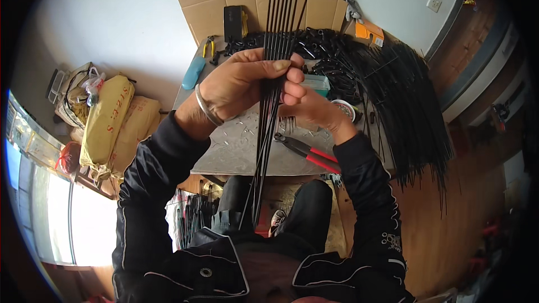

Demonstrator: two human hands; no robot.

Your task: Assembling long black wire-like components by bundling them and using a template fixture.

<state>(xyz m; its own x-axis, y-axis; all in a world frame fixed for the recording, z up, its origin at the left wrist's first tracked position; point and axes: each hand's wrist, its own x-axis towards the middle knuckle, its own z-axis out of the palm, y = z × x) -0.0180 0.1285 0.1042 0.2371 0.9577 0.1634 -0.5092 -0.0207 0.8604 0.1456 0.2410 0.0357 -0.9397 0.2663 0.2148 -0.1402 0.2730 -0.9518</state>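
Observation:
My left hand is closed round a bundle of long thin black rods, its thumb pressed across them. The rods stand nearly upright, fanning slightly at the top, and their lower ends reach down over my lap. Close behind the bundle is my right hand, somewhat blurred. Its fingers are hidden by the rods and my left fingers, so I cannot tell whether it grips anything. Below it on the table lie cutters with red handles. A small bowl of tiny parts stands by my right wrist.
Black parts are heaped at the table's back, before a folded cardboard screen. Many black rods hang over the right edge. A blue case and yellow-handled pliers lie at left. Yellow sacks stand further left.

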